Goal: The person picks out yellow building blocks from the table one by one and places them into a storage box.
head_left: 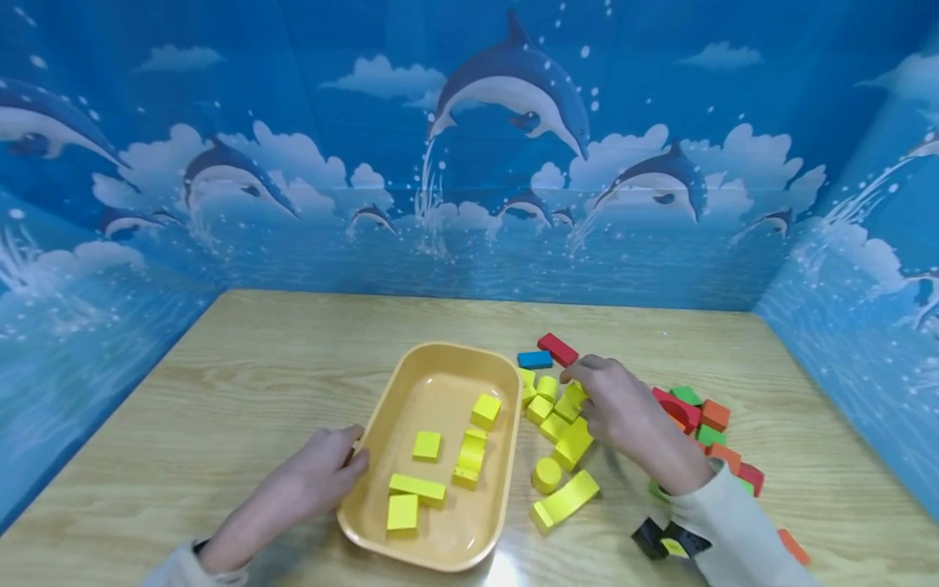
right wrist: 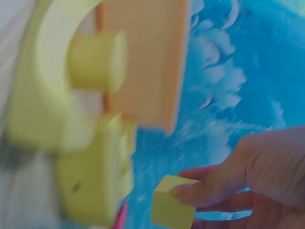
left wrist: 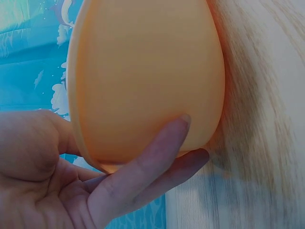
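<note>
My left hand [head_left: 315, 473] grips the left side of a tan plastic tray [head_left: 399, 408]; in the left wrist view its fingers lie along the tray's outer wall [left wrist: 147, 71]. Several yellow blocks lie inside, among them a square block [head_left: 427, 446], a long bar [head_left: 418, 488] and an arch [head_left: 470, 458]. Right of the tray, my right hand [head_left: 623, 408] is over a heap of yellow blocks [head_left: 572, 444]. In the right wrist view it pinches a small yellow block [right wrist: 171, 205] between thumb and fingers. A yellow cylinder [right wrist: 97, 62] and other blocks look blurred there.
Behind the yellow heap lie a blue block [head_left: 535, 359] and a red block [head_left: 557, 349]. Red, green and orange blocks [head_left: 715, 413] are piled right of my right forearm. Black pieces [head_left: 649, 538] lie near the right sleeve. A dolphin-print backdrop [head_left: 469, 253] encloses the table.
</note>
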Tool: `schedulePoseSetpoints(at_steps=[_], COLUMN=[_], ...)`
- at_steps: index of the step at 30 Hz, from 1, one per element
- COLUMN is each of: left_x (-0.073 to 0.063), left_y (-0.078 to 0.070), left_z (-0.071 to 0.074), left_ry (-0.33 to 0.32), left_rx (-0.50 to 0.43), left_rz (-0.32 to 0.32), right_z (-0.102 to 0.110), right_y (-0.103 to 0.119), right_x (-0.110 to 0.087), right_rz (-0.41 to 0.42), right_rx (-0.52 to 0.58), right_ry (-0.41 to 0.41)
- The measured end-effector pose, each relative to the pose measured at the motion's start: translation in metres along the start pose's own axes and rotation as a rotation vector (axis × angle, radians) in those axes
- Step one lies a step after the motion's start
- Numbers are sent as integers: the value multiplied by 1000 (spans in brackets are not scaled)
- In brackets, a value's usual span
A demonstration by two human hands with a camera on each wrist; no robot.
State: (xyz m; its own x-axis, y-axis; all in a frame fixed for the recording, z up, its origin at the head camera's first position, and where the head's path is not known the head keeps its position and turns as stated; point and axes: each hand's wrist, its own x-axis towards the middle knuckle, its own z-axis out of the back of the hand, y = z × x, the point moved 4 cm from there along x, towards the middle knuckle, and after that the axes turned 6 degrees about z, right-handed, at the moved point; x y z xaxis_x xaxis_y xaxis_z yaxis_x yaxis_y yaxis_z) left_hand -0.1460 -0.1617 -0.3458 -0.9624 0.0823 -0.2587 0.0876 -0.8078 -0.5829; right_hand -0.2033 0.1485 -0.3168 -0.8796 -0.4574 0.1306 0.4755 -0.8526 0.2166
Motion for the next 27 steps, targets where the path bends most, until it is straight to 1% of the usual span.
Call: schedulePoseSetpoints(at_steps=[4,8,11,14,15,17,21,22,24,27], left_x=[1,1,1,1,1,1,2,2,2,1], left_y=[0,1,1,1,1,2,2,2,2,2], left_z=[0,0,0,0,0,0,-1,-1,-1,0], left_ry=[-18,-8,-7,-11,-14,-10,-2,0,0,-6], left_rx=[-4,-6,-5,-1,3,10,12,9,1,-2], left_rz=[-51,-32,-36,-37,-42,-25,-19,-19,-31,-51], right_z=[14,17,8,-5,-9,-18,-34,-37,-41,-43], right_y=[28,61,88,111,117,126,133,133,133,132], right_x=[-8,-17,-25,-29,-30,-28,-21,-19,-17,-14], right_rz=[115,285,409,493,509,526,482,471,454,450], right_rx=[54,81,57,11,-8,-14,41,51,53,26], right_ry=[-76,-125,-105,-12,28,122,293,319,344,336])
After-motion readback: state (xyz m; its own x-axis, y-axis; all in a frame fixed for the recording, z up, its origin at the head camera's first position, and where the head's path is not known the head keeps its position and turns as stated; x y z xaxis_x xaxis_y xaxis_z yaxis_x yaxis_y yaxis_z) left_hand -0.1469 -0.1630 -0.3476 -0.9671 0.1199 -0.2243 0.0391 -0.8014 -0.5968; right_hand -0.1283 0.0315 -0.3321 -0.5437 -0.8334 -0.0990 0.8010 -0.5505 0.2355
